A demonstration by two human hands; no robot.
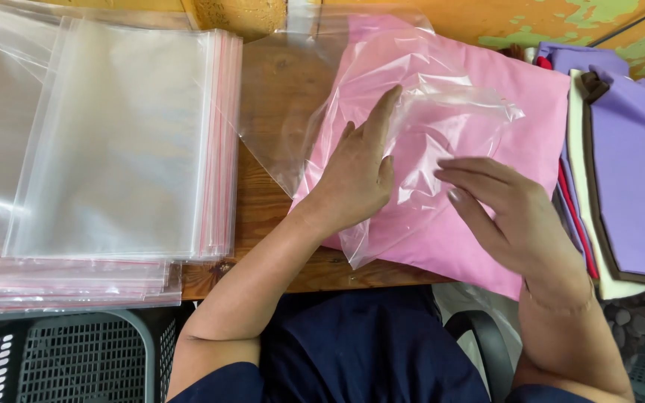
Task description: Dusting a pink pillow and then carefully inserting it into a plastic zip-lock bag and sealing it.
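Left hand (356, 175) flat, fingers extended, pressing on clear plastic bag (442, 127) over folded pink garment (516, 112), gripping nothing. Right hand (505, 216) open too, fingertips touching crinkled bag edge, not pinching. Garment on wooden table (278, 97), between stacked resealable bags (121, 142) and purple folded garments (636, 172).

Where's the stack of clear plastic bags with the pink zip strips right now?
In the head view, the stack of clear plastic bags lies on the wooden table at the left, beyond the left hand and above the grey mesh basket.
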